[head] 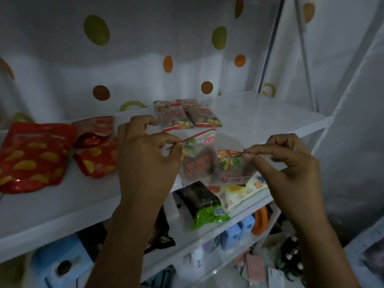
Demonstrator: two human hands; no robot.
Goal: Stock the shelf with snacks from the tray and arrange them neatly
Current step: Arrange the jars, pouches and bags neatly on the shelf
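The left hand (145,159) is pinching the top edge of one see-through snack packet (197,161) with curled fingers (172,142). The right hand (291,163) is pinching a second packet (232,169) the same way. Both thin, crinkly packets are hanging below the fingers, long side up and down, over the white shelf (259,113).

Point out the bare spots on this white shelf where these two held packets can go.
Bare shelf lies right of the two clear packets at the back, up to the right edge. Another strip runs along the front edge, before the red packets. The left side is crowded with those red packets.
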